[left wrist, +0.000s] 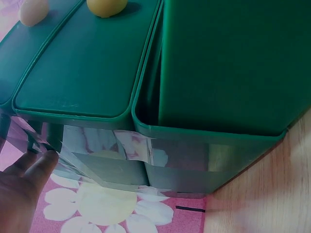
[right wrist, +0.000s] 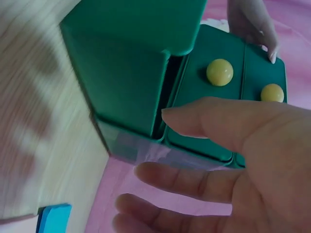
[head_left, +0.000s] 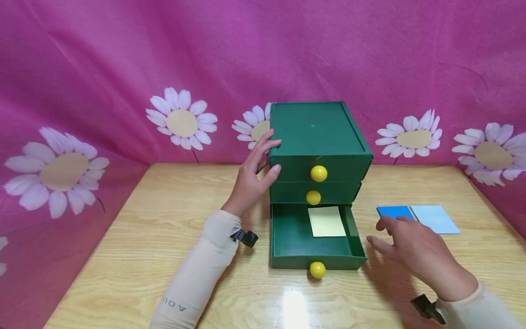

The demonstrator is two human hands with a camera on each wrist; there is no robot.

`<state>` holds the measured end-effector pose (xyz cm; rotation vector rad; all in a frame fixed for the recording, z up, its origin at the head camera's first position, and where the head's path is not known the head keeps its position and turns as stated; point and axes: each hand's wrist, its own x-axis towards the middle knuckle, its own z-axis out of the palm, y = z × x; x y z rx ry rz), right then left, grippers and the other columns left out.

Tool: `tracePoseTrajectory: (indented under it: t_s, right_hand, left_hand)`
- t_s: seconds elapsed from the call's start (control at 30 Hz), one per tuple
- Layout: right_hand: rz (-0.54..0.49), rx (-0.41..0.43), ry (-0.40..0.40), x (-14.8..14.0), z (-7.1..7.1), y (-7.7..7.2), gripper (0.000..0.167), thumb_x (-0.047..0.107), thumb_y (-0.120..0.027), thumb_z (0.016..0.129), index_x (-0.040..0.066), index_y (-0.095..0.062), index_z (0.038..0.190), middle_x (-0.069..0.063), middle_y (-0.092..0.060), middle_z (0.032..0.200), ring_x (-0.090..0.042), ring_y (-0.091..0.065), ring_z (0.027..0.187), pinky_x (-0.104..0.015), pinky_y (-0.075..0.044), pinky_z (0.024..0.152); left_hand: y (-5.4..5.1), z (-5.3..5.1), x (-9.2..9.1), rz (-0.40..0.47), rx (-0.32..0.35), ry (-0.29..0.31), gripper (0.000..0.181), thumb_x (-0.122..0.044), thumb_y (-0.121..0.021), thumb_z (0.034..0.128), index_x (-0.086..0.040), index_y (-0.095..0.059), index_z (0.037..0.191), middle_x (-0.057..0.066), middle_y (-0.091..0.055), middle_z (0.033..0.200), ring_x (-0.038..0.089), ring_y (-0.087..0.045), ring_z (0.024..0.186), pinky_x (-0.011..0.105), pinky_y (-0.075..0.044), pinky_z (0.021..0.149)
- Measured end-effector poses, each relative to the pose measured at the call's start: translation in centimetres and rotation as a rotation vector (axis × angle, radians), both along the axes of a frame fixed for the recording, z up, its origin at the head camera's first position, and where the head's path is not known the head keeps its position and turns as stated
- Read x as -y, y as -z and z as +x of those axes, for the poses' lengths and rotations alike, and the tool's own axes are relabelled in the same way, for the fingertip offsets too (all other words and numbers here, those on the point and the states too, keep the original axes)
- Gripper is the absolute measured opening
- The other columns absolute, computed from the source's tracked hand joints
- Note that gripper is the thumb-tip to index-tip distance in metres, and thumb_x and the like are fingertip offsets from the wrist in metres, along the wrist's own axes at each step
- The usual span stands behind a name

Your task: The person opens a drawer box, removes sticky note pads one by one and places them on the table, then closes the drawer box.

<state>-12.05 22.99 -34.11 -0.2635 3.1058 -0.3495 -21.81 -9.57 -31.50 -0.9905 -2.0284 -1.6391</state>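
Note:
A green three-drawer box (head_left: 316, 132) with yellow knobs stands on the table, its bottom drawer (head_left: 289, 235) pulled out. Inside that drawer lies a pale yellow sticky note pad (head_left: 327, 222), toward the right side. My left hand (head_left: 252, 178) rests on the box's upper left side, thumb at the front edge. To the right of the drawer hovers my right hand (head_left: 423, 253), fingers slightly bent and spread, holding nothing. Just beyond its fingers are a blue sticky note pad (head_left: 395, 211) and a light blue sticky note pad (head_left: 437, 220), side by side on the table.
The wooden table (head_left: 172, 219) reaches back to a pink cloth (head_left: 230, 55) printed with white daisies. Yellow knobs stick out from the drawer fronts, including the lowest knob (head_left: 318, 270). The open drawer juts toward the table's front.

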Motion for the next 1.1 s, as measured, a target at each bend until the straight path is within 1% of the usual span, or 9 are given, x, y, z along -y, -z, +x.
tracePoseTrajectory:
  t_s: [0.13, 0.37, 0.47, 0.6, 0.73, 0.87, 1.1]
  right_hand:
    - [-0.013, -0.001, -0.007, 0.8, -0.1, -0.4, 0.038, 0.039, -0.070, 0.083, 0.007, -0.064, 0.103, -0.011, -0.063, 0.093, -0.028, -0.059, 0.081, -0.043, -0.047, 0.057]
    - [-0.032, -0.070, -0.052, 2.0, -0.2, -0.8, 0.031, 0.034, -0.073, 0.082, 0.009, -0.065, 0.098, -0.007, -0.064, 0.089, -0.026, -0.060, 0.080, -0.043, -0.047, 0.060]
    - [-0.042, -0.094, -0.061, 2.7, -0.3, -0.9, 0.028, 0.032, -0.074, 0.081, 0.010, -0.065, 0.097, -0.006, -0.063, 0.087, -0.022, -0.059, 0.076, -0.040, -0.047, 0.058]
    - [-0.047, -0.099, -0.069, 3.3, -0.4, -1.2, 0.028, 0.032, -0.074, 0.080, 0.012, -0.066, 0.096, -0.004, -0.062, 0.086, -0.019, -0.057, 0.072, -0.035, -0.045, 0.055]
    - [-0.040, -0.086, -0.073, 4.0, -0.6, -1.5, 0.028, 0.033, -0.074, 0.080, 0.013, -0.066, 0.096, -0.003, -0.063, 0.085, -0.018, -0.057, 0.072, -0.034, -0.044, 0.054]
    - [-0.040, -0.070, -0.072, 4.6, -0.8, -1.6, 0.028, 0.033, -0.074, 0.080, 0.013, -0.066, 0.097, -0.003, -0.064, 0.085, -0.018, -0.057, 0.073, -0.033, -0.043, 0.053]
    - [-0.053, 0.021, -0.059, 5.6, -1.3, -1.8, 0.033, 0.036, -0.074, 0.081, 0.011, -0.065, 0.101, -0.004, -0.064, 0.086, -0.019, -0.056, 0.073, -0.034, -0.045, 0.053]
  left_hand:
    - [0.0, 0.0, 0.0, -0.002, 0.000, 0.005, 0.049, -0.004, -0.054, 0.0922, -0.003, -0.044, 0.140, 0.011, -0.025, 0.157, 0.022, -0.027, 0.142, 0.047, -0.036, 0.107]
    - [0.0, -0.2, 0.0, 0.004, -0.006, 0.012, 0.049, -0.004, -0.054, 0.0921, -0.003, -0.044, 0.140, 0.010, -0.025, 0.157, 0.024, -0.026, 0.143, 0.047, -0.036, 0.107]
    - [0.0, -0.2, 0.1, 0.005, -0.011, 0.011, 0.049, -0.004, -0.054, 0.0920, -0.003, -0.044, 0.140, 0.011, -0.025, 0.157, 0.023, -0.027, 0.143, 0.047, -0.036, 0.107]
    - [0.1, -0.2, 0.1, 0.006, -0.011, 0.009, 0.049, -0.004, -0.055, 0.0920, -0.003, -0.044, 0.140, 0.010, -0.026, 0.157, 0.021, -0.027, 0.143, 0.046, -0.036, 0.108]
    - [0.1, -0.3, 0.0, 0.007, -0.009, 0.010, 0.049, -0.005, -0.055, 0.0920, -0.004, -0.044, 0.140, 0.009, -0.025, 0.157, 0.020, -0.026, 0.143, 0.045, -0.036, 0.108]
    - [0.1, -0.3, 0.0, 0.010, -0.021, 0.014, 0.049, -0.004, -0.055, 0.0920, -0.003, -0.044, 0.140, 0.011, -0.025, 0.157, 0.023, -0.027, 0.143, 0.046, -0.035, 0.108]
    - [0.2, -0.2, 0.1, 0.013, -0.022, 0.014, 0.049, -0.002, -0.054, 0.0914, -0.002, -0.044, 0.139, 0.012, -0.026, 0.157, 0.024, -0.028, 0.142, 0.048, -0.034, 0.108]
